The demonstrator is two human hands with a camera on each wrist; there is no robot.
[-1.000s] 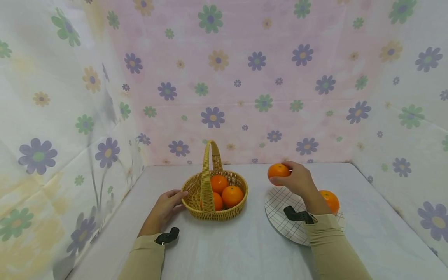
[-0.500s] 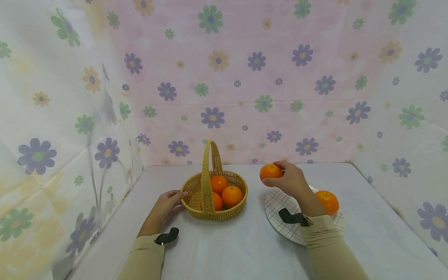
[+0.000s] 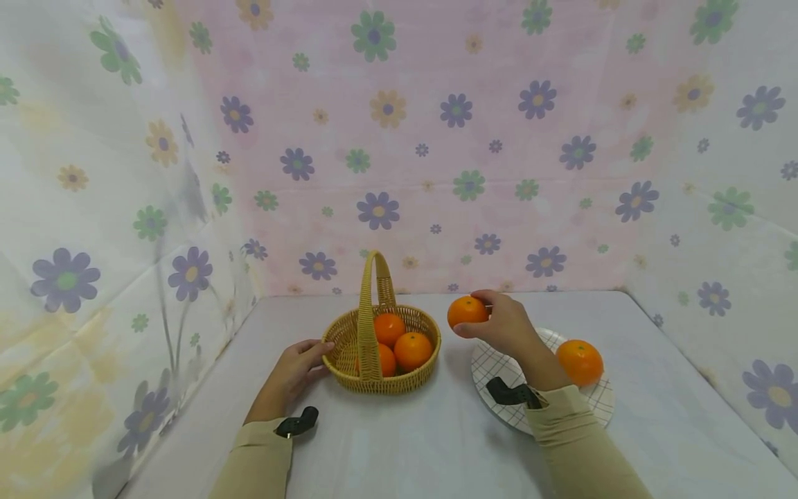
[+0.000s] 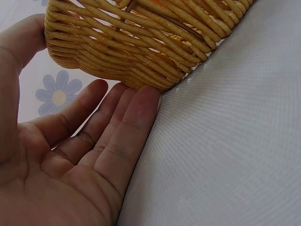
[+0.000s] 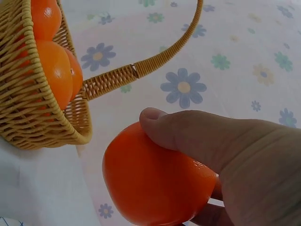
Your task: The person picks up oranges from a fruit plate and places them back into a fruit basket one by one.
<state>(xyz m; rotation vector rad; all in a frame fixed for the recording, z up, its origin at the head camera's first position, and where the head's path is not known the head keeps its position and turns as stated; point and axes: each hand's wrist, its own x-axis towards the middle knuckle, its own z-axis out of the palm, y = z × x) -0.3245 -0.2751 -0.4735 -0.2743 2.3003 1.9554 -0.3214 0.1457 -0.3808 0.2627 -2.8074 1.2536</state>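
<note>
My right hand [image 3: 508, 324] holds an orange [image 3: 467, 315] above the table, between the basket and the plate. In the right wrist view, the thumb presses one side of this orange [image 5: 153, 176], with fingertips partly hidden behind it. At the basket's left side, my left hand [image 3: 302, 369] grips the yellow wicker basket [image 3: 399, 383] with the thumb on its rim. The left wrist view shows fingers [image 4: 124, 146] against the outside of the weave [image 4: 127, 47]. Three oranges [image 3: 413, 352] lie in the basket, one partly behind its upright handle [image 3: 368, 312].
A round white plate [image 3: 499, 391] with a dark grid pattern stands at the right, partly under my right forearm. One orange [image 3: 580, 362] sits on it. Flowered cloth [image 3: 436, 173] walls enclose the white table [image 3: 399, 450] at the back and sides.
My right hand has moved left with the orange, away from the plate and toward the basket. More of the orange on the plate shows. The left hand and the basket have stayed put.
</note>
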